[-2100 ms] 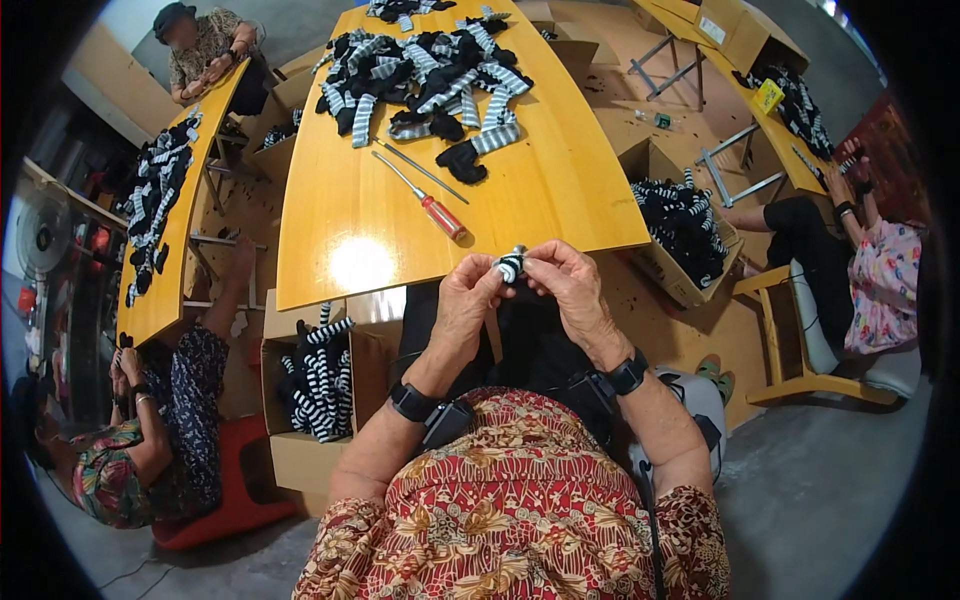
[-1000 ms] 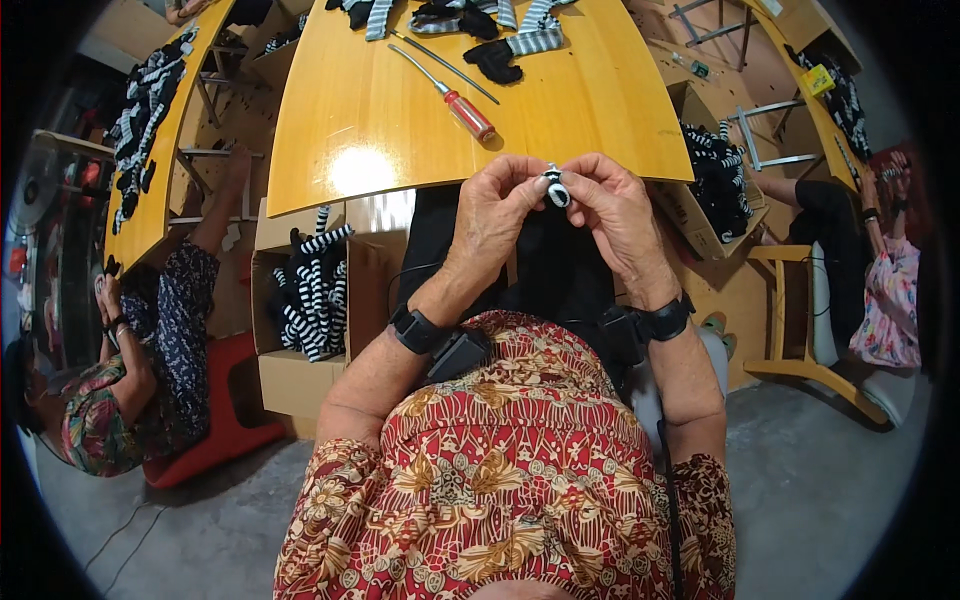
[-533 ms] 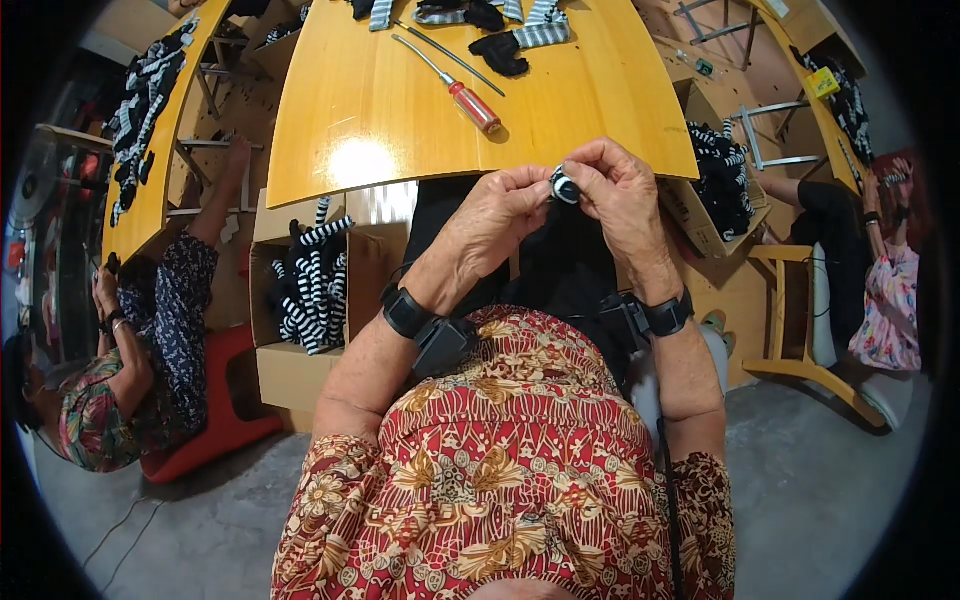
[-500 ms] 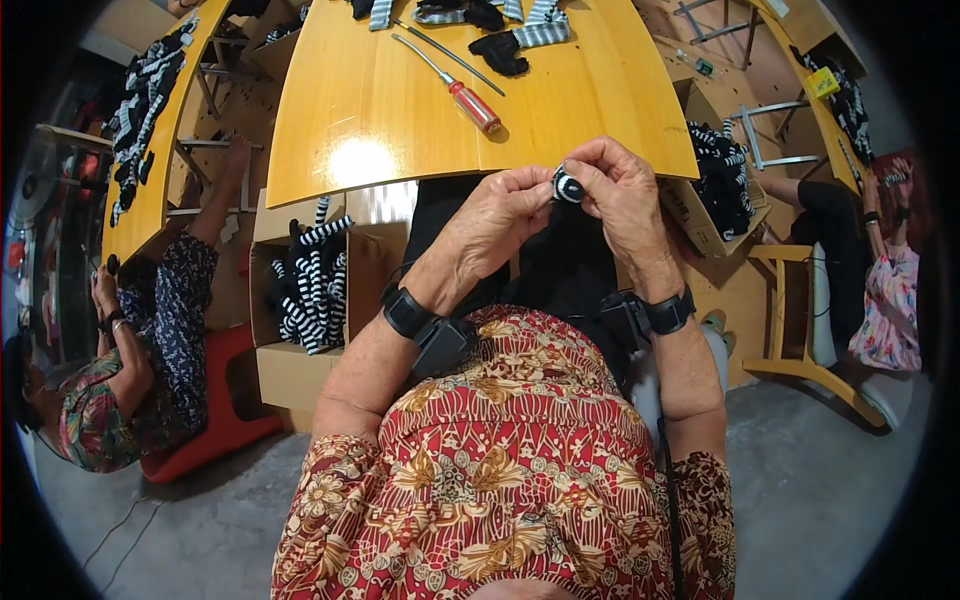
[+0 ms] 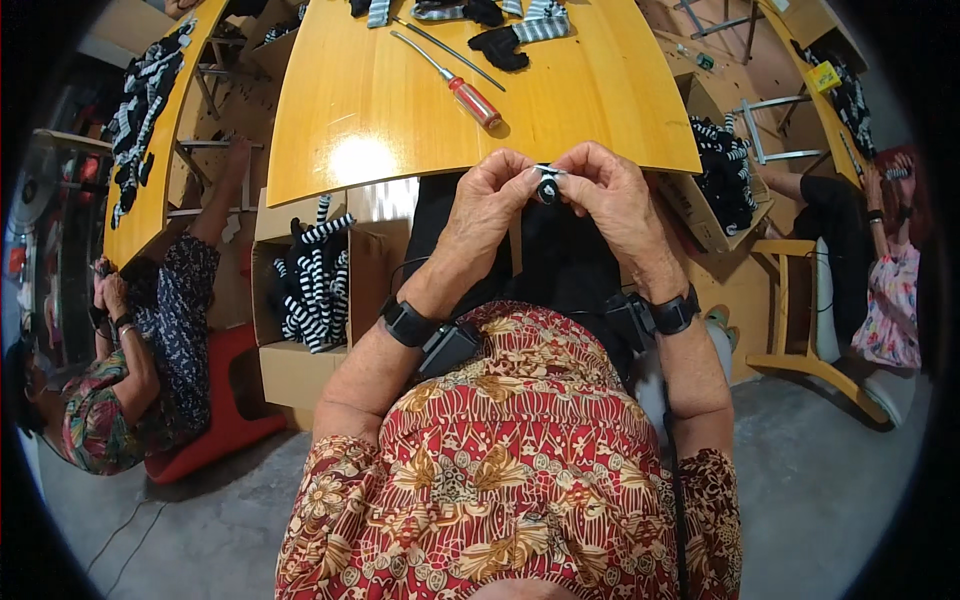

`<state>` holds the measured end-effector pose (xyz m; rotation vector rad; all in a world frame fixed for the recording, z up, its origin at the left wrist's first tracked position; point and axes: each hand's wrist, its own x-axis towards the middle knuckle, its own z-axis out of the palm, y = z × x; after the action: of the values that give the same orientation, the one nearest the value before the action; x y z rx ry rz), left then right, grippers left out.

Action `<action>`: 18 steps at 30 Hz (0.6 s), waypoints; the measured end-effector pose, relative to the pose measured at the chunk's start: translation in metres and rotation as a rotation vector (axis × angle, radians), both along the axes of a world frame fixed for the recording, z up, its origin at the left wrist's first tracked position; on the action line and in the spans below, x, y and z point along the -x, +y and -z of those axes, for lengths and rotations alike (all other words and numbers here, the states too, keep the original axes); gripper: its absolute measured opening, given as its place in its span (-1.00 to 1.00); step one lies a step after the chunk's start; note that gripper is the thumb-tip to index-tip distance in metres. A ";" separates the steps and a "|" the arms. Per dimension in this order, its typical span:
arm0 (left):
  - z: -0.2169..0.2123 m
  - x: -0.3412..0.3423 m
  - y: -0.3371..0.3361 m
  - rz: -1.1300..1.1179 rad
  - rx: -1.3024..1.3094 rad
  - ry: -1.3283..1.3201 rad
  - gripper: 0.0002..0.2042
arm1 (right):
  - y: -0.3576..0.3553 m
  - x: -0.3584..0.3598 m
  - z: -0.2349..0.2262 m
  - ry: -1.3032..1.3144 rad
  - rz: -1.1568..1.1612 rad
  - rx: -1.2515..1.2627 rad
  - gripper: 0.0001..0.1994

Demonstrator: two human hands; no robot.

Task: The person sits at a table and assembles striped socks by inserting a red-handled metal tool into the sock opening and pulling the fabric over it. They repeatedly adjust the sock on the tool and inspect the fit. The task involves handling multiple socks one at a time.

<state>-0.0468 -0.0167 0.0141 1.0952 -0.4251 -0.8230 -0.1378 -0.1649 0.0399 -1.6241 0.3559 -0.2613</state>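
Both my hands are raised together just in front of the near edge of the yellow wooden table (image 5: 400, 110). My left hand (image 5: 487, 200) and my right hand (image 5: 605, 195) pinch a small rolled black-and-white striped sock (image 5: 547, 186) between their fingertips. Each wrist wears a black band. Further up the table lie a red-handled screwdriver (image 5: 470, 98), a thin metal rod (image 5: 460, 55) and several striped and black socks (image 5: 505, 30).
A cardboard box (image 5: 300, 360) of striped socks stands at my left under the table, another box (image 5: 715, 190) of socks at my right. A seated person (image 5: 140, 340) works at the left, another (image 5: 880, 270) at the right beside a wooden chair (image 5: 800, 300).
My head tipped down, so the table slid up in view. My hands stayed together on the rolled sock, turning it between the fingertips and drifting slightly right.
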 end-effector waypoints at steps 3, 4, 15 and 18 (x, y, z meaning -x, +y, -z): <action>0.005 0.002 -0.003 -0.065 -0.017 -0.094 -0.88 | 0.004 -0.004 0.009 -0.036 0.061 0.052 -0.96; 0.006 0.002 -0.005 -0.073 -0.023 -0.036 -0.88 | 0.006 -0.005 0.012 -0.056 0.083 0.025 -0.97; 0.015 -0.005 0.000 0.110 0.243 0.397 -0.86 | 0.008 -0.003 0.021 -0.080 -0.023 -0.536 -0.94; 0.005 -0.004 0.000 -0.015 0.045 -0.035 -0.86 | 0.007 0.000 0.017 -0.046 -0.067 -0.607 -0.92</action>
<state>-0.0425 -0.0167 0.0094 1.0706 -0.4625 -0.7788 -0.1382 -0.1581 0.0228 -1.0287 0.3069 -0.1213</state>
